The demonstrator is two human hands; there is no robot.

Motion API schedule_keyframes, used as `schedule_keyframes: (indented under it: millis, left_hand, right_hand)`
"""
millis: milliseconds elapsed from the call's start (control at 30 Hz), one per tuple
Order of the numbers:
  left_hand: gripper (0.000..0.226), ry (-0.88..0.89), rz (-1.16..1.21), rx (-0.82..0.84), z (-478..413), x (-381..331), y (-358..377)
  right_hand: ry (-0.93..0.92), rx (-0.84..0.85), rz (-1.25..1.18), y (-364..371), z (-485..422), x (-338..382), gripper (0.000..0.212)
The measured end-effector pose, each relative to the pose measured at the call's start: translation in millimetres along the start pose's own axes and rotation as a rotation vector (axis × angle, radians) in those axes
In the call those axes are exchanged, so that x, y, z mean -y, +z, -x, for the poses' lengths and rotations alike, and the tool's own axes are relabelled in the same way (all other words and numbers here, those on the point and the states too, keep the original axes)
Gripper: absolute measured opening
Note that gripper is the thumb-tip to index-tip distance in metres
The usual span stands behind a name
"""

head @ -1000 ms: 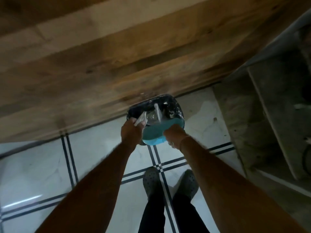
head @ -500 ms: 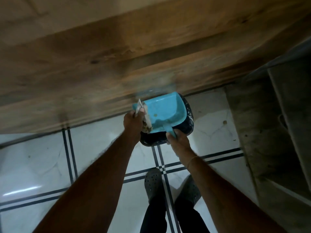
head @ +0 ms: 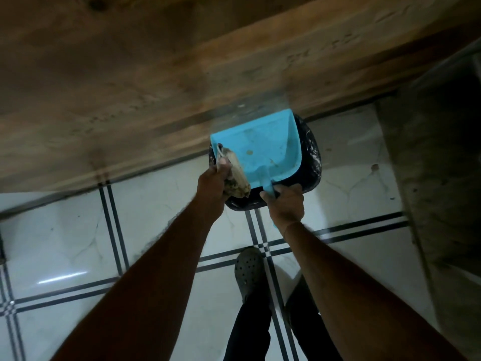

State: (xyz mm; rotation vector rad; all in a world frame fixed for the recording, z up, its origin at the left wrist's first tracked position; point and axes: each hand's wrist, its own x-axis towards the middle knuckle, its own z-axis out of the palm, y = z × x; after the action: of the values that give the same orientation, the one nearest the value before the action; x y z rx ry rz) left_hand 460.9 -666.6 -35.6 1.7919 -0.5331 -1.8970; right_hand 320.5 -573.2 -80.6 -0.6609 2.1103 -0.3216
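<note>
Dustpan (head: 260, 142) sits gripped by its handle in our right hand (head: 286, 207); our left hand (head: 212, 186) clutches a brush (head: 238, 178), bin (head: 311, 155) just beyond both.

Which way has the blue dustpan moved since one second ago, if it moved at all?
Yes. Against the black bin, the blue dustpan has swung from its near rim to cover the opening, its lip now past the far rim.
</note>
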Motion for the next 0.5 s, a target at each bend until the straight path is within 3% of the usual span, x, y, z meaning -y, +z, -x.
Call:
schedule_keyframes:
  millis: [133, 233, 400, 500]
  left_hand:
    - [0.041, -0.013, 0.025, 0.031, 9.6, -2.4, -1.6]
    - [0.040, -0.031, 0.062, 0.049, 35.6, -13.0, 3.5]
    - [0.050, -0.104, 0.119, 0.112, 130.5, -38.8, 44.9]
    - [0.056, -0.155, 0.103, 0.198, 201.4, -57.4, 75.1]
  right_hand:
    - [-0.004, 0.000, 0.032, -9.3, 2.6, 1.9, 0.057]
    - [-0.033, -0.037, -0.133, -34.4, 24.2, 4.1, 0.048]
    - [0.084, 0.318, -0.749, -120.9, 103.0, 25.2, 0.034]
    - [0.013, 0.425, -0.847, -184.6, 164.1, 46.8, 0.036]
